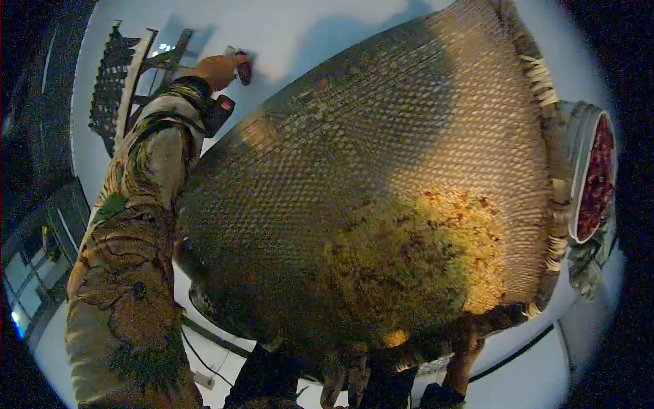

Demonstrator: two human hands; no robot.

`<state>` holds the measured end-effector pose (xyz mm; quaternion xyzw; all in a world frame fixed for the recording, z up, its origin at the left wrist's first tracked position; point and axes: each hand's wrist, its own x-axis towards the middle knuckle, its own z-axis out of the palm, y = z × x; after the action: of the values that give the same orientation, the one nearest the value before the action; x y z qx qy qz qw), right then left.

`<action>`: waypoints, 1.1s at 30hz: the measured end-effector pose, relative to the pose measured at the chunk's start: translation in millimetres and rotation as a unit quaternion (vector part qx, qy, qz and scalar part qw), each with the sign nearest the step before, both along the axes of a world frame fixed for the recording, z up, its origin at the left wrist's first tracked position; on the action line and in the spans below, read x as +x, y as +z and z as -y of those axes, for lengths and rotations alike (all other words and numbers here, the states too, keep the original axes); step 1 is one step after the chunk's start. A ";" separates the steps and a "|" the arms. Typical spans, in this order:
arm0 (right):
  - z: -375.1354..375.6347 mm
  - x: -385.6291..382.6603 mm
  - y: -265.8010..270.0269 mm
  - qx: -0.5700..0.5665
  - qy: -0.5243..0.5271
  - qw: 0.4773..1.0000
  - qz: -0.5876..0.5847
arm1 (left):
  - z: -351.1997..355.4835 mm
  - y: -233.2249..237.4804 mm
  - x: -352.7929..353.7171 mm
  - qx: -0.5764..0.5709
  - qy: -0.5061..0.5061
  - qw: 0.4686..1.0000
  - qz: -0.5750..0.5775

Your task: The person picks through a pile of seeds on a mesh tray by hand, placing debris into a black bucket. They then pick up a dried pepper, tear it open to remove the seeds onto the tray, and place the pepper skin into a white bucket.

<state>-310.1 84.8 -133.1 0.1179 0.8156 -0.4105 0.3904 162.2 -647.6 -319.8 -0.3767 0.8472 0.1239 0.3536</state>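
The woven winnowing tray (pixel 381 136), bearing a heap of yellowish grain (pixel 415 266), is filling the view; the right hand (pixel 351 378) is clutching its near rim, fingers dim and partly cut off; beyond the tray's far-left edge the left hand (pixel 216 70) is pinching a dark red piece (pixel 243 68) over white floor (pixel 306 27); right of the tray a tub of red pieces (pixel 594 177) is standing, half hidden.

The person wears a long sleeve (pixel 136 225) printed in a mottled olive, tan and brown pattern, loose and creased. Its cuff (pixel 187 88) is dark, and the left hand (pixel 218 68) beyond it is bare. At the wrist sits a small black device (pixel 219 109) with a red mark, possibly strapped on.
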 end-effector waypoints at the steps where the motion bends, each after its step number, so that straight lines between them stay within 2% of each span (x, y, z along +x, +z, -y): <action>1: 36.7 14.4 20.1 0.003 0.083 0.996 -0.026 | -0.3 -11.3 0.4 0.016 0.007 1.000 -0.010; 2: 57.0 24.3 28.3 0.005 0.166 0.985 -0.051 | -2.4 -12.1 -1.9 0.030 0.015 0.999 -0.018; 3: 55.6 25.1 25.6 0.018 0.119 0.992 -0.026 | -3.9 -14.2 -3.8 0.046 0.022 0.998 -0.027; 5: 50.4 22.4 22.2 0.044 0.024 0.999 0.022 | -1.7 -35.5 -4.3 0.105 0.128 0.986 -0.004; 6: 54.0 25.0 24.9 0.032 0.029 0.999 0.024 | 11.7 -81.3 21.7 0.127 0.165 0.977 -0.032; 8: 68.3 33.5 30.1 0.002 0.036 0.999 0.023 | 15.6 -103.0 24.3 0.138 0.172 0.974 -0.045; 10: 61.8 32.5 30.3 -0.022 0.031 0.998 0.049 | -6.7 -70.4 1.0 0.117 0.111 0.987 -0.010; 12: 44.9 15.6 25.9 -0.038 0.016 0.993 0.108 | -5.8 -96.5 19.0 0.038 0.053 0.997 -0.051; 15: 68.2 31.6 26.1 0.137 0.006 0.988 -0.068 | -12.3 -81.7 15.9 -0.070 0.135 0.977 -0.153; 17: 74.3 35.6 28.7 0.101 -0.041 0.993 -0.039 | -8.4 -60.5 10.0 -0.088 0.138 0.977 -0.140; 18: 73.5 36.3 32.1 0.085 -0.064 0.994 -0.025 | -4.9 -45.6 7.1 -0.085 0.129 0.983 -0.098; 20: 43.4 17.6 22.7 0.047 -0.070 0.996 0.025 | -19.1 -6.0 2.9 -0.154 0.112 0.942 -0.277; 21: 29.3 11.4 12.8 0.027 0.007 1.000 0.009 | -30.0 15.8 -0.8 -0.186 0.102 0.905 -0.368; 22: 16.0 5.4 2.6 0.005 0.079 0.997 -0.012 | -37.6 38.1 -8.3 -0.175 0.147 0.879 -0.419; 23: 0.4 10.7 0.7 -0.018 -0.037 0.999 0.004 | -47.9 63.9 -18.3 -0.159 0.194 0.847 -0.468; 24: 0.9 10.3 1.7 -0.032 -0.060 0.998 -0.010 | -72.4 113.7 -44.7 -0.152 0.246 0.828 -0.481; 25: 10.1 13.0 1.2 -0.023 -0.050 0.998 -0.023 | -103.7 165.8 -77.1 -0.147 0.296 0.806 -0.492; 26: 19.7 15.8 0.8 -0.013 -0.040 0.999 -0.035 | -131.0 196.2 -96.8 -0.146 0.266 0.760 -0.574; 27: 23.8 18.4 4.1 0.026 0.005 0.999 -0.043 | -167.2 229.5 -107.7 -0.089 0.288 0.747 -0.592; 29: 10.5 12.2 -6.8 0.097 -0.024 0.992 -0.080 | -214.3 255.8 -90.9 -0.063 0.190 0.839 -0.506; 30: 53.0 29.7 19.7 -0.070 -0.204 0.976 0.016 | -240.4 262.7 -108.4 0.000 0.217 0.798 -0.563; 33: 23.6 17.2 -2.6 -0.113 -0.215 0.962 0.127 | -298.6 275.5 -169.6 0.162 0.350 0.639 -0.665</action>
<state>-292.9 61.2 -135.7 0.2970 0.6630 -0.5557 0.4044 -7.4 -349.0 -44.3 -0.3975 0.6251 0.5908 -0.3197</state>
